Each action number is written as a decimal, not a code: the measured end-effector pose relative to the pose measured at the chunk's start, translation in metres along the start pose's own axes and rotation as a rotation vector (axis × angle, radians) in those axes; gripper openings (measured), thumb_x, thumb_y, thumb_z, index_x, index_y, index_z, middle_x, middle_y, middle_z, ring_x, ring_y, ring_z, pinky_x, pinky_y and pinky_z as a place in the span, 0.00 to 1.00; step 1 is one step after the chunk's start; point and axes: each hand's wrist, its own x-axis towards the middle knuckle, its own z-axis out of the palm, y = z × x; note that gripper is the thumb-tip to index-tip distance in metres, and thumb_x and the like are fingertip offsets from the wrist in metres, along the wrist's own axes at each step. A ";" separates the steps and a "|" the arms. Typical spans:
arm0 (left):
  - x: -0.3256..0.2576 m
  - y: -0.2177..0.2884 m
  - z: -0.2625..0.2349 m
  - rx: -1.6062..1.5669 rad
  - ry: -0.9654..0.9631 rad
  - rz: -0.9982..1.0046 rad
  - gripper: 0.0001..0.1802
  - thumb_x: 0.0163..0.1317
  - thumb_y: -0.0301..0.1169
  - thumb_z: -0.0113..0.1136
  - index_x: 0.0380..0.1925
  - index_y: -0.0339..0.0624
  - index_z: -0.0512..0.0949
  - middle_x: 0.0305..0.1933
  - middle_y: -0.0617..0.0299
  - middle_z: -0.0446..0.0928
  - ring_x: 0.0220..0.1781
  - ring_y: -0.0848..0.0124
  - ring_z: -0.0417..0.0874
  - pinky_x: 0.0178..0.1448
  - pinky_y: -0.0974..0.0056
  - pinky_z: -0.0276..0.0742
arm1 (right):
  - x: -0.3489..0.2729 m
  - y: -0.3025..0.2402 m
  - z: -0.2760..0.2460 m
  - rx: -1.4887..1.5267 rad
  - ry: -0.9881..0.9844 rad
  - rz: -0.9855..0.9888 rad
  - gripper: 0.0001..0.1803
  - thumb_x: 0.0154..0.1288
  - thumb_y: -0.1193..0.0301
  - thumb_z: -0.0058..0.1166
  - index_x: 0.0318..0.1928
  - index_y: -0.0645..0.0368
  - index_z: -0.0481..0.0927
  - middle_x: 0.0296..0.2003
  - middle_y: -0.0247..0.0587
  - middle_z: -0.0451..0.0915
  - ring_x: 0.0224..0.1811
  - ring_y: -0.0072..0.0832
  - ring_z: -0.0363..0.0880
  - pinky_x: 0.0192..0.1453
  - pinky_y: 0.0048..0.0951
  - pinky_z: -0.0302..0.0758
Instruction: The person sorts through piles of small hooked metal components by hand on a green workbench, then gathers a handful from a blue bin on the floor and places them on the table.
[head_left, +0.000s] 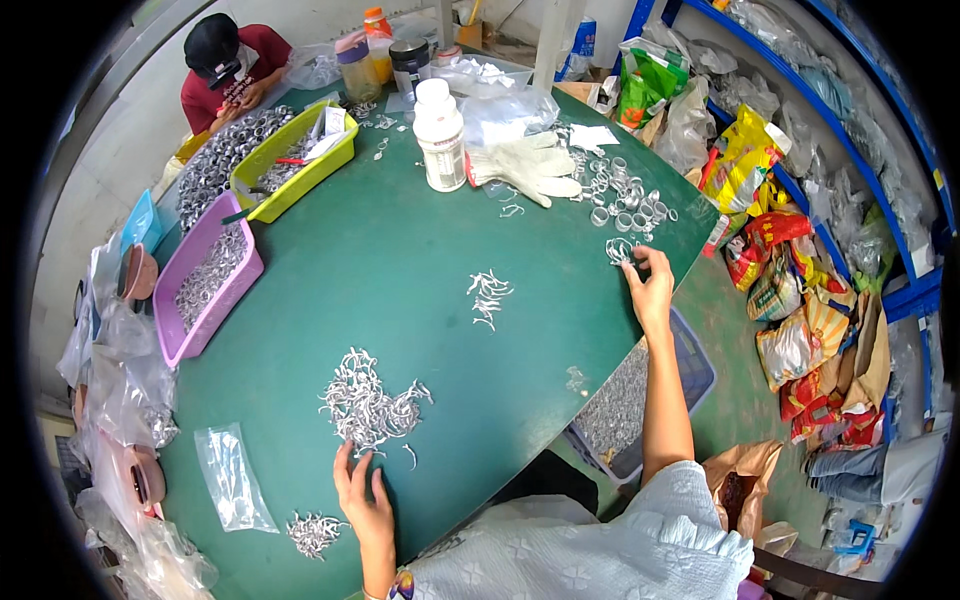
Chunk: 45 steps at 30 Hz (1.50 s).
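My left hand [368, 512] is open, its fingers apart, at the near edge of a heap of small curved silvery metal pieces [368, 405]. A smaller heap of similar pieces [315, 535] lies just left of that hand. Out at the table's right side, my right hand [652, 290] has thumb and fingers bent in around a small cluster of looped silvery metal pieces [620, 251]. Beyond its fingertips lie several loose metal rings [630, 205]. Another small group of curved pieces [489, 297] lies mid-table, between my hands.
On the green table [420, 260] stand a purple bin [240, 270], a yellow-green bin [335, 150] and a white bottle [438, 140] beside a glove [530, 168]. A clear bag [235, 478] lies left. Below the right edge is a grey bin [700, 365]. A person [262, 65] sits far left.
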 end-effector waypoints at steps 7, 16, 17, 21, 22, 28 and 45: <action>0.002 0.005 0.001 0.026 0.024 0.035 0.16 0.51 0.13 0.53 0.41 0.34 0.76 0.57 0.47 0.66 0.62 0.50 0.66 0.64 0.55 0.63 | -0.001 0.007 0.005 -0.211 -0.021 -0.231 0.11 0.53 0.77 0.56 0.40 0.62 0.79 0.40 0.45 0.76 0.42 0.40 0.70 0.49 0.36 0.67; 0.001 0.008 0.002 0.005 0.043 0.051 0.15 0.51 0.13 0.53 0.40 0.34 0.76 0.57 0.46 0.67 0.62 0.50 0.66 0.64 0.54 0.64 | 0.024 0.013 0.011 -0.377 0.053 -0.222 0.10 0.54 0.77 0.54 0.39 0.61 0.80 0.36 0.45 0.76 0.40 0.40 0.71 0.46 0.36 0.68; 0.001 0.008 0.002 0.006 0.041 0.050 0.15 0.51 0.13 0.53 0.40 0.34 0.76 0.57 0.46 0.67 0.62 0.50 0.66 0.64 0.54 0.64 | 0.027 0.012 0.014 -0.402 0.071 -0.259 0.07 0.52 0.75 0.57 0.34 0.60 0.81 0.33 0.43 0.76 0.39 0.39 0.72 0.43 0.36 0.67; 0.002 0.009 0.003 -0.002 0.046 0.041 0.16 0.51 0.13 0.53 0.40 0.34 0.76 0.56 0.46 0.67 0.62 0.50 0.66 0.64 0.54 0.63 | 0.031 0.001 0.011 -0.502 0.050 -0.241 0.03 0.49 0.74 0.59 0.26 0.59 0.81 0.28 0.40 0.78 0.36 0.38 0.73 0.40 0.36 0.66; 0.002 0.011 0.002 0.002 0.047 0.040 0.16 0.50 0.13 0.53 0.40 0.34 0.76 0.56 0.46 0.67 0.61 0.50 0.66 0.64 0.54 0.63 | 0.030 0.003 0.011 -0.451 0.067 -0.213 0.03 0.49 0.74 0.59 0.27 0.59 0.81 0.27 0.40 0.78 0.36 0.38 0.73 0.41 0.37 0.66; 0.000 0.015 0.001 0.006 0.069 0.077 0.15 0.50 0.13 0.53 0.40 0.35 0.76 0.56 0.46 0.68 0.61 0.50 0.67 0.62 0.54 0.64 | 0.026 0.001 -0.001 -0.125 0.100 0.068 0.02 0.52 0.76 0.58 0.28 0.61 0.81 0.26 0.43 0.79 0.26 0.29 0.76 0.36 0.27 0.70; 0.047 0.129 0.024 -0.821 -0.365 0.228 0.18 0.49 0.14 0.60 0.43 0.36 0.78 0.37 0.57 0.76 0.35 0.70 0.78 0.42 0.69 0.76 | -0.116 -0.158 -0.039 1.096 -1.161 0.507 0.05 0.59 0.78 0.54 0.37 0.65 0.78 0.28 0.38 0.79 0.25 0.16 0.70 0.30 0.17 0.66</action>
